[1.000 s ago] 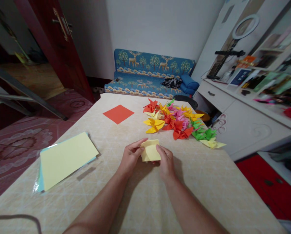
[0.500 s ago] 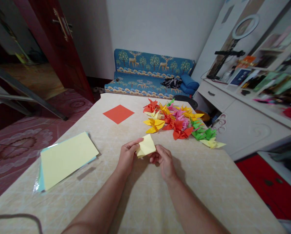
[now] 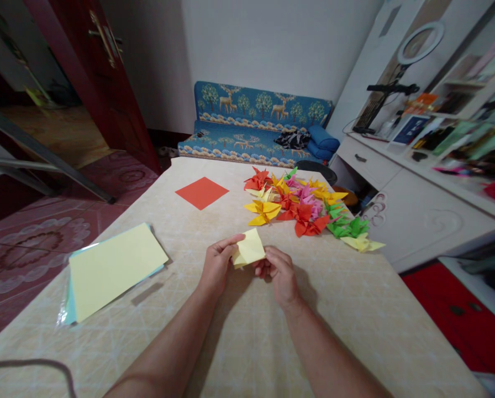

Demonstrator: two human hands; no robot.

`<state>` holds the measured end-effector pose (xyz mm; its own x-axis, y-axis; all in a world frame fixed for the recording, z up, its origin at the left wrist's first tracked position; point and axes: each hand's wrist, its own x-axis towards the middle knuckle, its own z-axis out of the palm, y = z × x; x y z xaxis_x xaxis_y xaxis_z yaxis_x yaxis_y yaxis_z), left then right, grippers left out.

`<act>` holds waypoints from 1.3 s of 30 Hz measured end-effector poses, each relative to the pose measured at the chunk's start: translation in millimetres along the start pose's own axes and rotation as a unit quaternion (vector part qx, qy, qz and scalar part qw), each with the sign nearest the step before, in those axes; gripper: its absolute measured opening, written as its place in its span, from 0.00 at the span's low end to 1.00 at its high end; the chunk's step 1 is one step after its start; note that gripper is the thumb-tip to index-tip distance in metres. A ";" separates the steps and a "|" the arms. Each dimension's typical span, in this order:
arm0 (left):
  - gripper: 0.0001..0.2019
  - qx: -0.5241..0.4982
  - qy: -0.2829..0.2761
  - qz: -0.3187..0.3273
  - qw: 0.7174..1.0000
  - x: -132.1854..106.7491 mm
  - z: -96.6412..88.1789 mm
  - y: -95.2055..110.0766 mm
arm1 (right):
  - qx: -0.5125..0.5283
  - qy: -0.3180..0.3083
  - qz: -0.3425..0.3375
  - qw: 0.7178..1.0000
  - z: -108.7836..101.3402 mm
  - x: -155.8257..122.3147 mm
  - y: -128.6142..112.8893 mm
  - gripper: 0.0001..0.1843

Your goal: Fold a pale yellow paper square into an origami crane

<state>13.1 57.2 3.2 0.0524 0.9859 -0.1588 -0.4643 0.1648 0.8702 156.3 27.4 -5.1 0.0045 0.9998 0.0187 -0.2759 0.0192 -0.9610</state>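
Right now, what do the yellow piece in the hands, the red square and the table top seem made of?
Yellow piece: thin matte paper, sharply creased. Red square: likely the same paper, flat and matte. Table top: beige, crackle-patterned, faint sheen; perhaps laminate or vinyl.

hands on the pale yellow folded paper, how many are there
2: the left hand pinches the folded yellow paper at its left edge. The right hand grips its lower right edge. No other hands are in view.

text: none legible | papers (image 3: 115, 268): blank | shelf items (image 3: 458, 130), right of frame: labels too blurred to read
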 end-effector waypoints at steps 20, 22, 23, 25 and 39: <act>0.17 0.071 -0.004 0.018 0.997 -3.2 0.0 1.7 | -0.057 0.014 0.007 0.998 0.9 -2.5 -0.5 0.14; 0.18 0.054 -0.021 0.013 0.998 -3.2 -0.6 1.3 | -0.053 0.014 0.004 0.999 1.2 -2.8 -1.5 0.14; 0.19 0.045 -0.032 0.007 0.998 -3.1 -0.8 1.3 | -0.052 0.010 0.002 0.999 1.3 -2.9 -2.1 0.14; 0.21 0.031 -0.053 0.000 0.998 -2.9 -1.3 1.3 | -0.054 0.000 0.002 0.999 1.3 -3.1 -3.2 0.13; 0.23 0.000 -0.048 -0.011 0.999 -2.7 -1.8 1.4 | -0.069 -0.021 0.006 0.997 1.0 -1.7 -4.6 0.08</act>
<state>10.7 54.7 4.0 0.1479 0.9801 -0.1322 -0.4616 0.1866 0.8672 156.6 25.6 -0.4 -0.0385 0.9991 0.0157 -0.1405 0.0102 -0.9900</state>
